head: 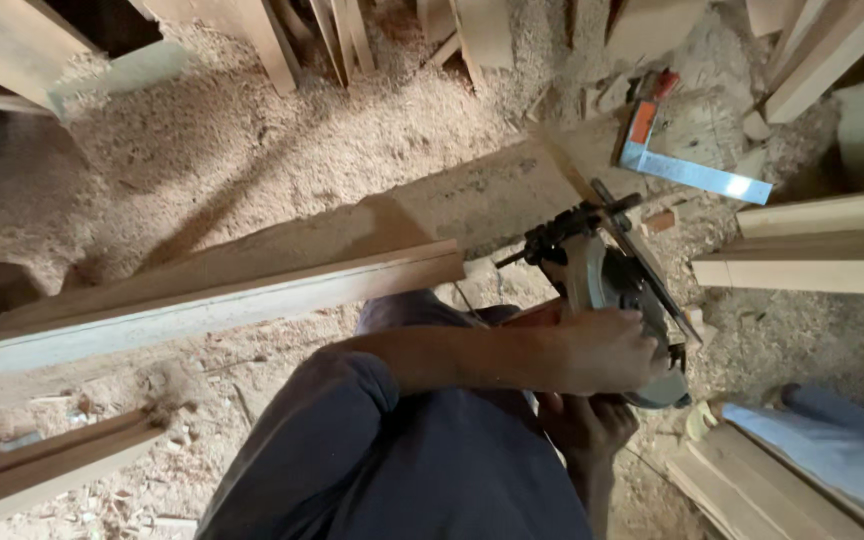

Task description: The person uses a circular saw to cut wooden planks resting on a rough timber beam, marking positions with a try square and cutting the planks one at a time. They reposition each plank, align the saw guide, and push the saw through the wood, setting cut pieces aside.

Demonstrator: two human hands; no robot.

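- The left hand (607,350) reaches across the body, its forearm lying over the raised knee, and its grip is clamped on the top of a handheld circular saw (622,290); the fingers curl over the far side of the housing and are mostly hidden.
- The right hand (584,425) sits just beneath the left one, under the rear of the saw. Its fingers look loosely curled upward against the underside of the tool, but whether that grip is truly closed on anything I cannot tell, since the left hand and the saw body cover it.
- The saw is right of centre, just above the person's lap, tilted, with its grey guard and black front fittings pointing up and away toward the sawdust-covered floor (282,150).
- A long wooden beam (212,295) with a pale painted edge runs from the left border to end near the saw's black front fittings; it does not touch either hand.
- The person's dark trouser leg (352,450) fills the lower middle.
- A metal try square (687,170) with an orange-red handle lies on the sawdust beyond the saw, well apart from the hands.
- Stacked planks (812,245) lie at the right, near the saw.
- A light blue sleeve (822,450) of another person shows at the lower right.
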